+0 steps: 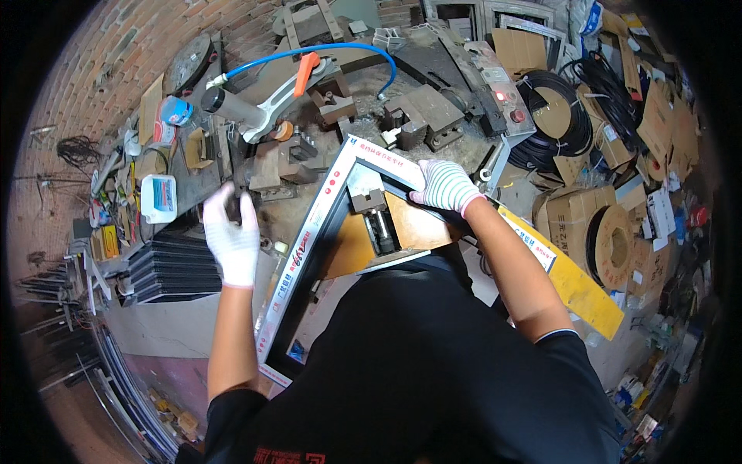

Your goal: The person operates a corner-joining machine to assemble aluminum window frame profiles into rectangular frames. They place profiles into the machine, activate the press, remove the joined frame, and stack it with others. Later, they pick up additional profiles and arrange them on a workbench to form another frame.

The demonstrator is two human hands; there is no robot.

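Observation:
A metal window frame covered in white printed film lies tilted in front of me, one corner pointing away over the machine bed. My right hand, in a white and green striped glove, grips the frame's right bar near that corner. To the left of the frame my left hand, in a white glove, is raised with thumb and fingers apart, holding nothing. Inside the frame's corner is a metal clamp block with a cylinder, beside a tan plate. My body hides the frame's near part.
Steel machine blocks stand beyond the frame. A blue hose arches over them near an orange lever. The control box has a lit red light. A yellow bar slopes at right; a white jug stands left.

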